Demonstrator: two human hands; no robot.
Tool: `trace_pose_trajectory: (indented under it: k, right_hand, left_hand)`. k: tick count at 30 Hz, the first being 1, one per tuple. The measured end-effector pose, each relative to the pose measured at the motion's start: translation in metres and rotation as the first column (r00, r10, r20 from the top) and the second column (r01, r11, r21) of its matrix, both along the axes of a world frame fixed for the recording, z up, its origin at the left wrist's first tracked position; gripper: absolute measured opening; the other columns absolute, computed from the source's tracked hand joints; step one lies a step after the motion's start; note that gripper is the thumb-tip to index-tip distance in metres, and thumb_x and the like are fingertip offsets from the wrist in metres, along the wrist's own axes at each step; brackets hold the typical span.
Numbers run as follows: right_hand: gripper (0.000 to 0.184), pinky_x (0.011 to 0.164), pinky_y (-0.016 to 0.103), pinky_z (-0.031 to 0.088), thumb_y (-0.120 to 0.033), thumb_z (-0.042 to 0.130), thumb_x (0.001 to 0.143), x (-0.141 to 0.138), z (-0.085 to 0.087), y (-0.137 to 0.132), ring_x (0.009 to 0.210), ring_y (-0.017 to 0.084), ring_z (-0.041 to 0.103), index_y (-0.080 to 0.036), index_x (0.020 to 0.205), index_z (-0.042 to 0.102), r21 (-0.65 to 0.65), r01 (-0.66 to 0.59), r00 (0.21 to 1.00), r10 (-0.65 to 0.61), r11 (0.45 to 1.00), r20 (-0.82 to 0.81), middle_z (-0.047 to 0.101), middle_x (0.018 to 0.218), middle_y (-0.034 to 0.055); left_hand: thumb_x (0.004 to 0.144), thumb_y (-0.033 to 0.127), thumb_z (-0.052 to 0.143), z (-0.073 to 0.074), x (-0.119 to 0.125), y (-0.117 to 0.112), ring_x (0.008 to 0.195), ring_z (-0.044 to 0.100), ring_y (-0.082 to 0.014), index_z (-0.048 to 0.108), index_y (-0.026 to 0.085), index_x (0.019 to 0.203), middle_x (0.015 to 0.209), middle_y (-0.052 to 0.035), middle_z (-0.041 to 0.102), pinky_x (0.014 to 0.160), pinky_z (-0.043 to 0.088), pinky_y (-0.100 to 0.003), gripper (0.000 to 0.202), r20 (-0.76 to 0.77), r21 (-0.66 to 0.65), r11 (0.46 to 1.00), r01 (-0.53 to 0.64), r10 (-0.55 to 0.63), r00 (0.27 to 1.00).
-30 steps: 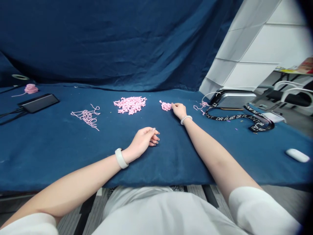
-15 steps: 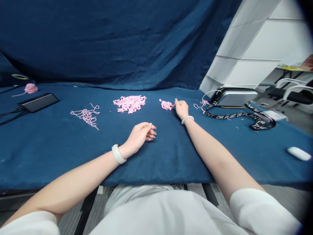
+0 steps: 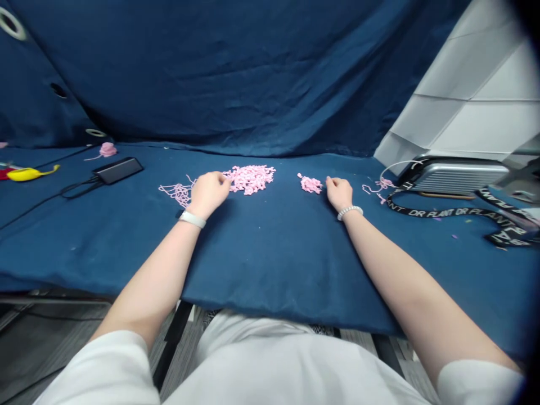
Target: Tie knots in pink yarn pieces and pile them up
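Note:
My left hand [image 3: 208, 195], with a pale band on the wrist, is at the left edge of a large pile of knotted pink yarn pieces [image 3: 252, 179]. Its thumb and fingertips are pinched together against the pile, and what lies between them is too small to make out. A loose tangle of thin pink yarn [image 3: 177, 193] is partly hidden behind this hand. My right hand [image 3: 340, 193], wearing a beaded bracelet, rests with curled fingers just right of a smaller pink knotted pile [image 3: 311, 184]. Whatever those fingers hold is hidden.
A black box-shaped device [image 3: 118, 170] with cables and a ball of pink yarn [image 3: 108, 149] lie at left, beyond a yellow object [image 3: 31, 174]. At right are a silver ribbed case [image 3: 462, 175], a black lettered lanyard [image 3: 442, 212] and pink yarn scraps [image 3: 385, 184].
My left hand has moved forward from the table's middle to the large pile's left edge. My right hand stays beside the small pile. The view has turned left.

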State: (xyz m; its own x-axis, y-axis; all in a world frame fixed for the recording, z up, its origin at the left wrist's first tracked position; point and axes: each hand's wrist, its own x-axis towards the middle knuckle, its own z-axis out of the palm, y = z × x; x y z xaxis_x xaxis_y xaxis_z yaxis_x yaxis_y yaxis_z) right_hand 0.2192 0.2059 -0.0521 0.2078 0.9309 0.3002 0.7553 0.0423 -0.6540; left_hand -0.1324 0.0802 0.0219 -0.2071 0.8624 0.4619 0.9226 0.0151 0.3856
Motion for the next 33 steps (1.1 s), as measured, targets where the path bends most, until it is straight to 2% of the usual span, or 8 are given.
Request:
trace_pose_trajectory:
  k: [2,5,6,9,13,18,26,33]
  right_hand:
    - [0.056,0.091,0.026,0.037,-0.052,0.032,0.081,0.000,-0.001,0.001,0.093,0.014,0.051,-0.010,0.097,0.066,0.035,0.005,1.000,-0.005,0.999,-0.009,0.060,0.100,0.0141]
    - [0.054,0.094,0.029,0.037,-0.049,0.034,0.080,0.000,-0.004,0.003,0.096,0.015,0.050,-0.009,0.100,0.065,0.068,0.003,1.000,-0.001,0.998,-0.023,0.059,0.104,0.0147]
    - [0.054,0.094,0.030,0.037,-0.049,0.034,0.080,0.000,-0.005,0.004,0.097,0.015,0.050,-0.009,0.100,0.065,0.074,0.000,1.000,0.002,0.997,-0.026,0.058,0.104,0.0148]
    - [0.053,0.096,0.032,0.037,-0.048,0.035,0.080,0.001,-0.007,0.006,0.098,0.016,0.050,-0.009,0.101,0.064,0.084,-0.010,0.999,0.013,0.996,-0.030,0.058,0.105,0.0146]
    - [0.055,0.098,0.033,0.036,-0.050,0.035,0.079,0.001,-0.009,0.006,0.098,0.016,0.050,-0.008,0.099,0.064,0.093,-0.023,0.999,0.026,0.995,-0.030,0.058,0.104,0.0152]
    - [0.050,0.101,0.034,0.035,-0.045,0.039,0.078,-0.001,-0.010,0.005,0.104,0.018,0.048,-0.008,0.101,0.064,0.093,-0.039,0.999,0.042,0.995,-0.028,0.057,0.107,0.0147]
    - [0.039,0.105,0.033,0.032,-0.035,0.041,0.077,-0.006,0.004,-0.005,0.108,0.016,0.046,-0.010,0.098,0.064,0.138,-0.074,0.995,0.083,0.988,-0.063,0.057,0.107,0.0122]
    - [0.042,0.099,0.030,0.038,-0.036,0.044,0.076,-0.031,0.024,-0.017,0.094,0.010,0.050,-0.011,0.106,0.060,0.156,-0.169,0.964,0.196,0.973,-0.181,0.055,0.111,0.0107]
  left_hand:
    - [0.079,0.036,0.048,-0.002,-0.037,0.005,0.084,0.057,-0.0268,0.066,0.015,0.086,0.085,-0.0134,0.064,0.078,0.042,-0.037,0.029,-0.039,0.010,0.982,-0.189,0.189,0.981]
    - [0.079,0.029,0.046,-0.016,-0.086,0.008,0.101,0.052,-0.0307,0.063,0.015,0.107,0.108,-0.0176,0.059,0.087,0.039,-0.042,0.035,-0.070,0.033,0.907,-0.420,0.421,0.904]
    - [0.079,0.031,0.047,-0.022,-0.097,0.009,0.105,0.049,-0.0324,0.062,0.016,0.110,0.115,-0.0183,0.056,0.088,0.037,-0.044,0.038,-0.065,0.014,0.884,-0.467,0.467,0.882]
    - [0.077,0.043,0.051,-0.041,-0.115,0.017,0.107,0.048,-0.0358,0.066,0.016,0.107,0.114,-0.0198,0.056,0.088,0.037,-0.047,0.043,-0.054,-0.047,0.884,-0.464,0.462,0.885]
    - [0.074,0.049,0.054,-0.053,-0.111,0.037,0.122,0.035,-0.0350,0.066,0.020,0.106,0.131,-0.0154,0.046,0.099,0.025,-0.049,0.045,-0.076,-0.045,0.911,-0.410,0.406,0.911]
    - [0.072,0.033,0.058,-0.053,-0.108,0.054,0.111,0.045,-0.0367,0.070,0.015,0.080,0.110,-0.0193,0.058,0.096,0.023,-0.054,0.023,-0.036,-0.084,0.919,-0.386,0.384,0.923]
    - [0.081,0.036,0.040,-0.017,-0.106,0.064,0.085,0.057,-0.0209,0.064,0.012,0.085,0.089,-0.0113,0.065,0.080,0.041,-0.031,0.034,0.269,0.038,0.964,-0.263,0.244,0.932]
    - [0.082,0.030,0.034,-0.005,-0.060,0.059,0.077,0.057,-0.0134,0.058,0.013,0.073,0.085,-0.0086,0.065,0.071,0.042,-0.023,0.031,0.455,0.123,0.988,-0.090,0.025,0.890]
